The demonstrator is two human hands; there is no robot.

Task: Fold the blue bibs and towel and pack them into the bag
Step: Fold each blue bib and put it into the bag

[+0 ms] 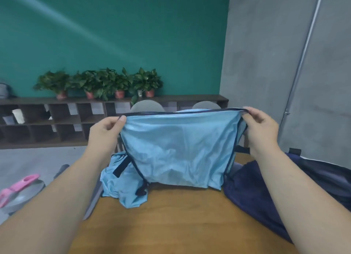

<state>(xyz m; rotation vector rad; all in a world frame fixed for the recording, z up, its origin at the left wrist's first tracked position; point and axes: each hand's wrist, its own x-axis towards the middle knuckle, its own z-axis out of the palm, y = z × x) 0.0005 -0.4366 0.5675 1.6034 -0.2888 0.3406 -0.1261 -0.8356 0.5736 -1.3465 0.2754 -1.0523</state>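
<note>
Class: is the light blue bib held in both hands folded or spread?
Spread. The left hand and right hand pinch its top corners; the bib hangs stretched wide between them.

From here the held bib (176,149) hides part of the crumpled bib (121,185) and both chairs (147,105); the navy towel (252,193) runs off my right edge, the pink thing (20,185) off left

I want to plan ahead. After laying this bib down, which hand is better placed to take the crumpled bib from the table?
Probably the left hand: the crumpled bib lies below it; the right hand is nearer the dark towel. Both pinch the held bib.
</note>
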